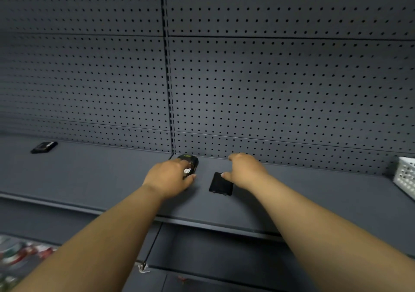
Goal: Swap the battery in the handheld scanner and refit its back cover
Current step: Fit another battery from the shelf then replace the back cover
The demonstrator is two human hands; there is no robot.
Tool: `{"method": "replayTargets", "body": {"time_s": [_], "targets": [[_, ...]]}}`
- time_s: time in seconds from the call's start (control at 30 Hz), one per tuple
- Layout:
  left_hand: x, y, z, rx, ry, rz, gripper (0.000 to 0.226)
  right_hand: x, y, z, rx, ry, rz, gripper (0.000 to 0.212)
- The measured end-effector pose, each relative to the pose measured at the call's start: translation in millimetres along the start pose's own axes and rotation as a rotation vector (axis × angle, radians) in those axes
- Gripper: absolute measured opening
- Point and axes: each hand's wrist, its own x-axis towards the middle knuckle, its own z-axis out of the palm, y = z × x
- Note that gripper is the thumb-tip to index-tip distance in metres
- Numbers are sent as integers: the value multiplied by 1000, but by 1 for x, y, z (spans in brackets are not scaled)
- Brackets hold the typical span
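Steadying the scanner (190, 165) on the shelf (89, 179) with the left hand (168, 176), fingers curled over its body in a holding grip, its long axis running away toward the pegboard (269, 89). Hovering the right hand (244, 169) just above the far corner of the back cover (220, 184), grip loosely curled and grasping nothing, thumb tip close to the cover's top edge. Lying flat just right of the scanner, directly beneath the nearer right hand. Resting well apart at far left, a dark battery-like block (44, 147). Likely calling for a downward pinch next.
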Motion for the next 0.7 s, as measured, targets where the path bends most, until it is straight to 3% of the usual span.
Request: {"method": "replayTargets", "body": {"time_s": [0.37,0.7], "targets": [[7,-49,-12,9,15,-25,46,28,-39,-1,-29,41,-47,59],[45,-173,-18,44,46,65,48,90,-151,16,-29,46,27,64]]}}
